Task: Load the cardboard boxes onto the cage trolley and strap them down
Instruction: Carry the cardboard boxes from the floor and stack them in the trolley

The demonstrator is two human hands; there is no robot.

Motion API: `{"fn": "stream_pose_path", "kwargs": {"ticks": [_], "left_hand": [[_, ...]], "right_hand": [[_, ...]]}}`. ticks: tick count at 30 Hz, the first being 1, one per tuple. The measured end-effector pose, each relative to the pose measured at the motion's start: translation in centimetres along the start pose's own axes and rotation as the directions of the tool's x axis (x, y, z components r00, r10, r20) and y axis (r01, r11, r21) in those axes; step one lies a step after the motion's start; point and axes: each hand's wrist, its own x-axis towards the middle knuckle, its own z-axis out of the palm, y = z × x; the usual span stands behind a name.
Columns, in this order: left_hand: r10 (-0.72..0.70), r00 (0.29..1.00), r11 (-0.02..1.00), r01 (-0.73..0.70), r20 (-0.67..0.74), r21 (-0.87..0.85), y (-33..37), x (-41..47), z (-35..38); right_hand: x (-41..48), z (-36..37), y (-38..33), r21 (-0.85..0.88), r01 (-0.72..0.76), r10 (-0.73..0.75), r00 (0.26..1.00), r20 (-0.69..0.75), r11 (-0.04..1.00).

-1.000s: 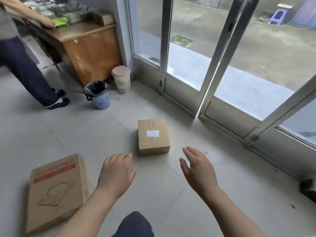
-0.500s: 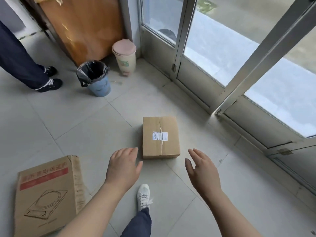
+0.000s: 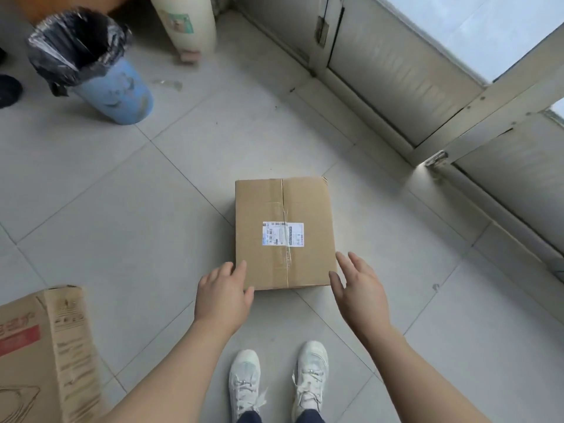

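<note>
A small taped cardboard box [image 3: 283, 209] with a white shipping label lies flat on the tiled floor in front of my feet. My left hand [image 3: 224, 296] is at its near left corner, fingers apart, fingertips touching the box's edge. My right hand [image 3: 358, 288] hovers open at the near right corner, just beside the box. Neither hand holds anything. A larger flat cardboard box [image 3: 39, 358] with a red stripe and printed drawing lies at the lower left. No cage trolley or strap is in view.
A blue bin [image 3: 113, 93] with a black liner stands at the upper left, a cream bin [image 3: 183, 22] beside it. Glass door frames [image 3: 396, 83] run along the right. Another person's dark shoe [image 3: 9, 90] shows at the left edge. My white shoes [image 3: 276, 383] stand below.
I have stepped closer and bent down over the small box. Both hands moved forward from short of it to its near corners; the left now touches it.
</note>
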Motion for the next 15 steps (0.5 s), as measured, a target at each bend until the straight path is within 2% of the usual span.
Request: {"fn": "stream_pose_path", "kwargs": {"ticks": [5, 9, 11, 15], "left_hand": [[-0.087, 0.99, 0.992, 0.076, 0.108, 0.104, -1.6, 7.7, 11.3], [-0.183, 0.959, 0.983, 0.177, 0.218, 0.05, -3.0, 11.5, 18.3], [-0.201, 0.943, 0.977, 0.213, 0.267, -0.015, -3.4, 12.5, 20.6], [-0.195, 0.938, 0.945, 0.258, 0.285, -0.201, -3.5, 13.2, 22.6]], "right_hand": [[6.8, 11.4, 4.8, -0.077, -0.014, 0.018, 0.999, 0.05, 0.997], [10.5, 18.3, 8.2, -0.096, -0.062, 0.073, 0.991, 0.111, 0.993], [11.7, 20.4, 9.3, -0.04, -0.085, 0.09, 0.985, 0.145, 0.996], [12.6, 22.4, 10.1, 0.214, -0.16, 0.132, 0.981, 0.14, 0.964]]}}
